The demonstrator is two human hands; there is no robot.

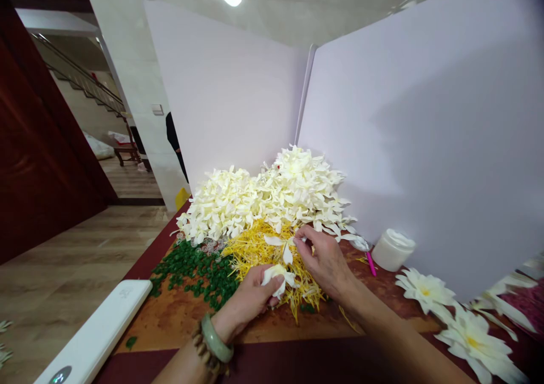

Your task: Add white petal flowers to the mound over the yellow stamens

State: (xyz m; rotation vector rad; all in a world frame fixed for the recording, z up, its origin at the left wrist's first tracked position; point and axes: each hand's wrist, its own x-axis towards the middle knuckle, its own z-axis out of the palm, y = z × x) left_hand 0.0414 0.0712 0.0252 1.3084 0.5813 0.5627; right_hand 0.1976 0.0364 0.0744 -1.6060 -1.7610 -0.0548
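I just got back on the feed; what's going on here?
A person is handling white petals by hand. The left hand holds a petal cluster, while the right hand pinches a petal piece over the yellow strands. Behind lies a white petal heap, with green bits to the left. On the right are a jar and flowers with yellow centres.

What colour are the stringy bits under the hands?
The stringy bits are bright yellow, seen best in the head view.
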